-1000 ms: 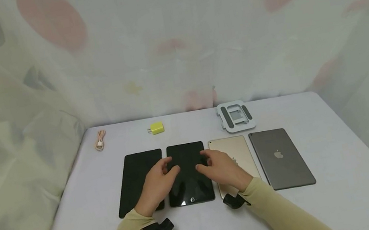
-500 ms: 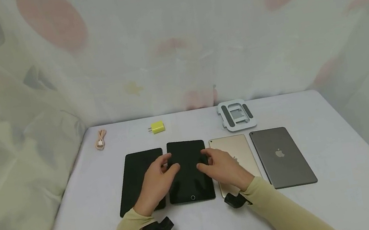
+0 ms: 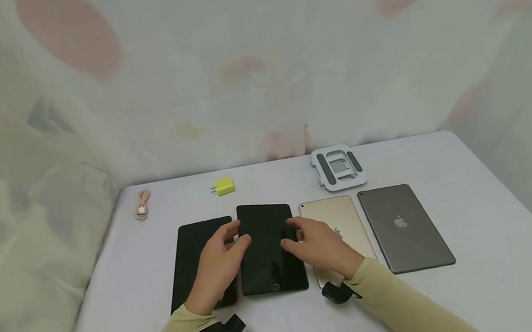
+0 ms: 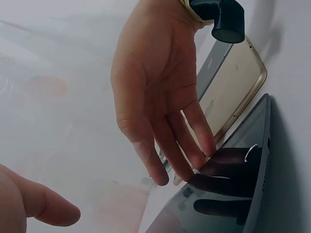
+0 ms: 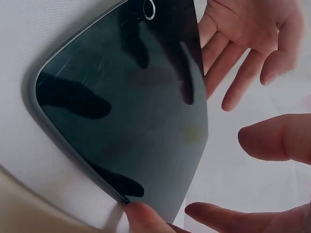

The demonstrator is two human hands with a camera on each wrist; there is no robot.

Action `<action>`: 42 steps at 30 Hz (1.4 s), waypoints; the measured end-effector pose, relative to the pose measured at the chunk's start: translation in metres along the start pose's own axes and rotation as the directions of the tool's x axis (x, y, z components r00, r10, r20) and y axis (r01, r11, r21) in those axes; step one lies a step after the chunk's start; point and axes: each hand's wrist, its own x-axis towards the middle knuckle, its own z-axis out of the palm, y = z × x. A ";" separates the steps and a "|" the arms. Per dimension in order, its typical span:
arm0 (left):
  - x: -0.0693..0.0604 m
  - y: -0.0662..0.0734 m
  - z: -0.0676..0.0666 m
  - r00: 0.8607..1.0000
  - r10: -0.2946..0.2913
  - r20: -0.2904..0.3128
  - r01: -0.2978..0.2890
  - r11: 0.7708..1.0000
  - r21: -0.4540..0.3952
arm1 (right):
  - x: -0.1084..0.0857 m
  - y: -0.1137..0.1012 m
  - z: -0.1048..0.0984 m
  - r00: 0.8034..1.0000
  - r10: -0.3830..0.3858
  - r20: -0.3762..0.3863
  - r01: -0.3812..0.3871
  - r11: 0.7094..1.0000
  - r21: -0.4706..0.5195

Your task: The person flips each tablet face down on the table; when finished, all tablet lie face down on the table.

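White counter (image 3: 506, 278), patterned cloth (image 3: 242, 23) behind it — left hand (image 3: 217, 268) and right hand (image 3: 322, 244) on opposite edges of a black tablet (image 3: 268, 262), fingers (image 4: 182, 138) kinda loosely spread.

Four tablets (image 3: 271, 253), one cable (image 3: 142, 205), one charger (image 3: 224, 186), probably one stand (image 3: 327, 170)

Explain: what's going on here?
A person's left hand and right hand are at the side edges of the second tablet from the left, whose far end looks raised. A black tablet lies to its left, a gold tablet and a gray tablet to its right. Behind the row sit a cable, yellow charger and pale stand.
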 end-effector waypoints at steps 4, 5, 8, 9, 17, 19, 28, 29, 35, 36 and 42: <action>-0.001 0.004 -0.001 1.000 0.013 -0.021 -0.013 1.000 -0.028 | -0.001 -0.002 -0.002 1.000 0.016 -0.007 -0.015 1.000 0.008; -0.001 0.005 -0.002 1.000 0.013 -0.028 -0.014 0.999 -0.034 | -0.001 -0.002 -0.001 1.000 0.015 -0.006 -0.015 1.000 0.011; -0.002 0.008 -0.004 0.999 0.007 -0.045 -0.009 0.999 -0.045 | -0.001 -0.004 -0.001 1.000 0.015 0.004 -0.015 0.999 0.029; -0.003 0.009 -0.005 0.999 0.001 -0.049 -0.003 0.999 -0.048 | -0.002 -0.004 -0.001 1.000 0.014 0.008 -0.014 0.999 0.038; -0.006 0.011 -0.008 0.997 0.034 -0.070 -0.040 0.995 -0.093 | 0.000 -0.004 0.003 1.000 -0.006 0.030 0.004 0.998 0.062; -0.006 0.011 -0.008 0.996 0.046 -0.071 -0.054 0.992 -0.116 | 0.000 -0.004 0.003 0.999 -0.007 0.039 0.005 0.998 0.064; -0.007 0.012 -0.008 0.994 0.083 -0.067 -0.095 0.976 -0.195 | -0.001 -0.003 0.005 0.995 0.015 0.095 -0.025 0.994 0.104; -0.006 0.012 -0.008 0.994 0.088 -0.066 -0.100 0.974 -0.203 | -0.001 -0.003 0.005 0.995 0.015 0.098 -0.026 0.994 0.106; -0.005 0.010 -0.008 0.992 0.121 -0.047 -0.129 0.960 -0.247 | -0.001 -0.004 0.005 0.995 0.017 0.101 -0.028 0.994 0.107; -0.004 0.009 -0.008 0.991 0.128 -0.045 -0.135 0.958 -0.253 | -0.001 -0.005 0.005 0.995 0.017 0.102 -0.028 0.994 0.109; -0.005 0.010 -0.007 0.987 0.160 -0.028 -0.161 0.948 -0.273 | -0.001 -0.005 0.004 0.995 0.018 0.102 -0.032 0.990 0.135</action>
